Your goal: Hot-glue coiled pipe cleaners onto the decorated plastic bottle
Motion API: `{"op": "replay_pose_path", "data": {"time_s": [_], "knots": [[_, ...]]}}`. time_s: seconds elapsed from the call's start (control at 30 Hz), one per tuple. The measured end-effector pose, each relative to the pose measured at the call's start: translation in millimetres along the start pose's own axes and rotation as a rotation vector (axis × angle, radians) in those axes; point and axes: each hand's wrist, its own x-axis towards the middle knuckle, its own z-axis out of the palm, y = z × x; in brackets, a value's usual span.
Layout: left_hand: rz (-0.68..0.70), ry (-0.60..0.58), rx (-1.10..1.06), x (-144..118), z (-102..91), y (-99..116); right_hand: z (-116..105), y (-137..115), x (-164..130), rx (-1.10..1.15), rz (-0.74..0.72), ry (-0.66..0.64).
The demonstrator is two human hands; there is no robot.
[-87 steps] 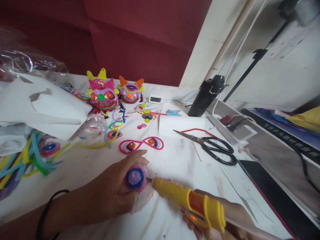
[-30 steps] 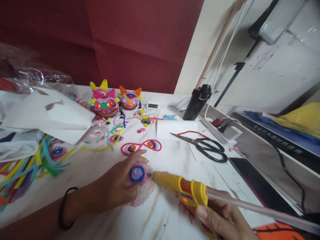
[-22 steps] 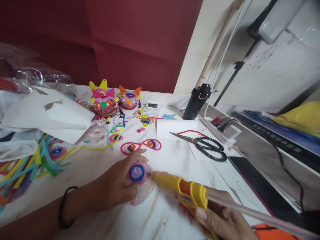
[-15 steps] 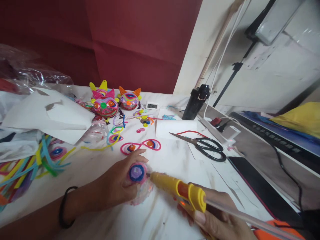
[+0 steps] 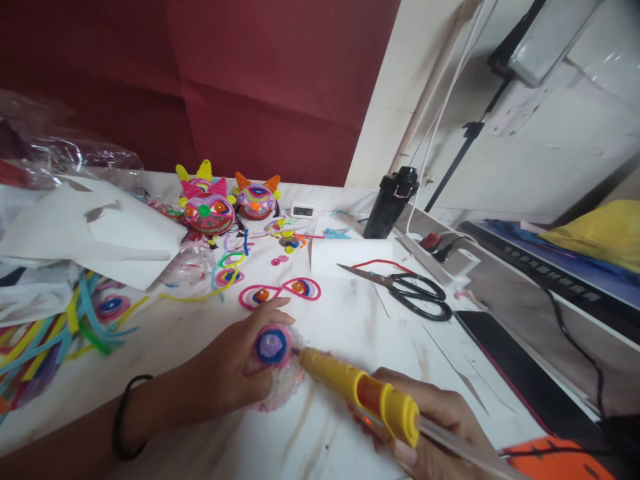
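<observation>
On the table (image 5: 350, 320), my left grip (image 5: 235, 373) rests over the ball (image 5: 277, 373), with the glue gun (image 5: 357, 393) in my right grip (image 5: 435, 427) just right of it. Behind lie the loops (image 5: 280, 291); right, the scissors (image 5: 410, 293); left, the pipe cleaners (image 5: 60, 327).

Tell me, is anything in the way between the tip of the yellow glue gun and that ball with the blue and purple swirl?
Nothing visible. The glue gun in the right hand has its nozzle right at the edge of the swirl on the ball. The left hand grips the ball from the other side.
</observation>
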Motion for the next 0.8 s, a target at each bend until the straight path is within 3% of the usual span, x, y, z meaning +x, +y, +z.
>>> {"op": "replay_pose_path", "data": {"time_s": [0.17,0.33,0.5,0.63,0.8], "knots": [[0.004,0.012,-0.039,0,0.4,-3,-26,1,4,-0.194,-0.239,0.025],[0.012,0.019,-0.015,1,-0.1,-5,-57,17,23,-0.583,-0.33,0.174],[-0.003,0.022,-0.044,2,1.1,-4,-76,30,42,-0.904,-0.376,0.152],[-0.011,0.035,-0.047,1,2.2,-4,-66,23,45,-0.995,-0.468,0.156],[0.008,0.024,-0.011,-2,0.8,-5,-9,7,29,-0.968,-0.64,0.143]]}}
